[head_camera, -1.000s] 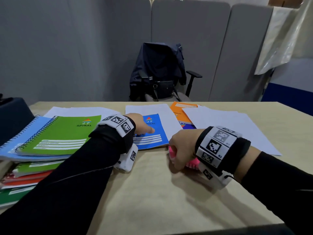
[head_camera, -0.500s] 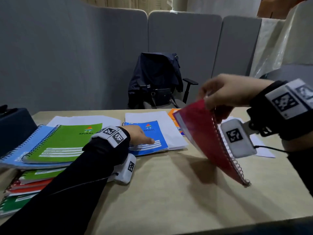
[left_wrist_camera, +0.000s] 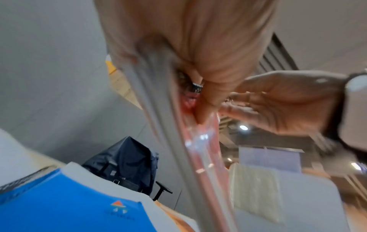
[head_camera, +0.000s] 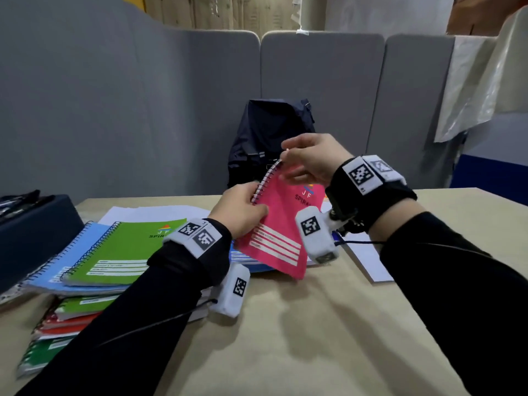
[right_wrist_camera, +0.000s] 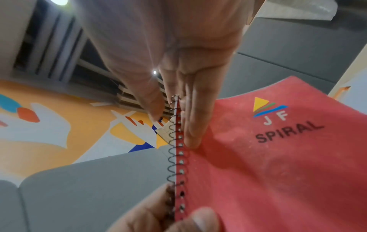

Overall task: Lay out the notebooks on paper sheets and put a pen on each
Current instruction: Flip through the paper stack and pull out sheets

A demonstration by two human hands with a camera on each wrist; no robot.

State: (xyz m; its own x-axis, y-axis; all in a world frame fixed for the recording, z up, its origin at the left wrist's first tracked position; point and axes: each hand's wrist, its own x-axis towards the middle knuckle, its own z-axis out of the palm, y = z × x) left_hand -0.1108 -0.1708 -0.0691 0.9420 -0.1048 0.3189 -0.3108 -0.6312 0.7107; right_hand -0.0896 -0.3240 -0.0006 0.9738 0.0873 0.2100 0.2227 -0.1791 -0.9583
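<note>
Pink spiral-bound notebook point(head_camera: 281, 224) now up off the table, where a second ago right hand point(head_camera: 310, 160) was only closing on it, and left hand point(head_camera: 240, 212) has left the blue notebook to join, both pinching the wire spine; cover faces viewer, tilted, so placement on a sheet is probably next.

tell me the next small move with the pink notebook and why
Probably lower the pink notebook flat onto the bare paper sheet at the right. Both the left hand and the right hand hold it by its spiral edge, tilted in the air, and that sheet has no notebook on it.
</note>
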